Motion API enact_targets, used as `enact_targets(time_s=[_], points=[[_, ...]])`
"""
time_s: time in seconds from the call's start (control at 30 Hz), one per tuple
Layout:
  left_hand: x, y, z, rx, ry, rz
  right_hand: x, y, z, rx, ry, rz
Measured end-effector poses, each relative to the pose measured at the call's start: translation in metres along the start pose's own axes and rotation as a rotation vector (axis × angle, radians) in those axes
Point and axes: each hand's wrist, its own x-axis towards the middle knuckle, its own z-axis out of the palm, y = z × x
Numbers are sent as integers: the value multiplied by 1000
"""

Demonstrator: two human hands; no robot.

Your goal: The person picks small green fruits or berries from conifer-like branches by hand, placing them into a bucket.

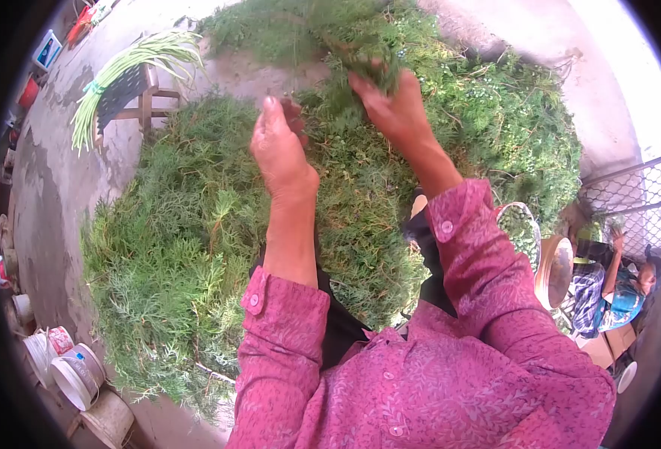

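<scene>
Over the far part of the evergreen heap [188, 247], right hand [396, 111] holds a motion-blurred sprig [351, 84], left hand [282, 146] half-open, apparently empty; sprig judged light, springy, soft-tipped, best gripped by its stem.

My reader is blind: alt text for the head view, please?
Two hands over a pile of leafy green cuttings: the right hand holds a motion-blurred sprig, the left hand is half open. A tied bundle of long stems lies on a low seat at upper left; another person is at far right.
</scene>
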Motion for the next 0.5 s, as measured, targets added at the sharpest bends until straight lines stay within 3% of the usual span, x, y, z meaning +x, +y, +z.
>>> enact_targets(time_s=[0.07,0.13,0.2,0.23,0.3,0.4,0.47,0.5], points=[[3,-10,-10,-202,-9,-462,21,-26,6,-199,-23,-185],[1,-15,-11,-197,-10,-495,38,-41,25,-217,-66,-422],[0,-17,-10,-194,-14,-523,44,-57,56,193,-234,-543],[0,-13,-8,-193,6,-510,44,-61,55,197,-233,-539],[-1,-10,-8,-189,37,-495,42,-67,56,216,-313,-483],[-7,-9,-7,-135,47,-358,46,20,50,336,-367,-2],[-21,-9,2,116,-107,-167,23,108,49,-118,-294,222],[-31,-13,6,177,-197,-90,0,144,48,-194,-322,285]])
